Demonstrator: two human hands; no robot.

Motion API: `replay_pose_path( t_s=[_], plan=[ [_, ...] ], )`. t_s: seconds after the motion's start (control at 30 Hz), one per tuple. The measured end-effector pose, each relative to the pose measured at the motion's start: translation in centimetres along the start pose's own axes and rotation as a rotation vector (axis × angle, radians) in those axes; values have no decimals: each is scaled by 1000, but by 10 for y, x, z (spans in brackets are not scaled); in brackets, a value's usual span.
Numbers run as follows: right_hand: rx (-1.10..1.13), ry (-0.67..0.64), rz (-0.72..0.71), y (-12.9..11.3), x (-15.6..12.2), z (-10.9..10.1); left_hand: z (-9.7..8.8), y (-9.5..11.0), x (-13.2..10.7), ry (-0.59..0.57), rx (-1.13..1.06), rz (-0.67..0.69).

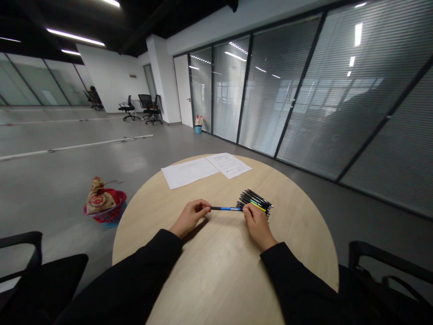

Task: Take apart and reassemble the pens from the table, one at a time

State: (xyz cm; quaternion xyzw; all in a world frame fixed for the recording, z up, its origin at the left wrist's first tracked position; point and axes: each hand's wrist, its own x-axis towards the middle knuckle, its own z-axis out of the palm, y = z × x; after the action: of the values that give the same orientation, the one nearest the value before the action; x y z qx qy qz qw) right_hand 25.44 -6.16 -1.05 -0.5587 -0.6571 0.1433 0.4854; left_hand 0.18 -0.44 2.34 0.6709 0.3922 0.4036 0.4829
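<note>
A slim blue pen with a dark end stretches level between my two hands over the round wooden table. My left hand is closed, pinching the dark left end between thumb and fingers. The right end of the pen goes into the closed fingers of my right hand, which hide its tip. Just behind my right hand lies a row of several black pens, side by side. A yellow-green strip shows beside the knuckles; whether it is a pen or part of one I cannot tell.
Two printed sheets, a left one and a right one, lie at the far side of the table. A basket with a paper bag stands on the floor to the left. Chair armrests flank the table.
</note>
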Motion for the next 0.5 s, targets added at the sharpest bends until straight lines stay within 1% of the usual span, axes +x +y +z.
replay_pose_path(
  t_s=[0.2,0.5],
  plan=[
    [-7,7,-11,1,0,0,0,-3,1,-1,-34,-8],
    [-15,15,-22,1,0,0,-1,-6,2,0,-26,4]
  ],
)
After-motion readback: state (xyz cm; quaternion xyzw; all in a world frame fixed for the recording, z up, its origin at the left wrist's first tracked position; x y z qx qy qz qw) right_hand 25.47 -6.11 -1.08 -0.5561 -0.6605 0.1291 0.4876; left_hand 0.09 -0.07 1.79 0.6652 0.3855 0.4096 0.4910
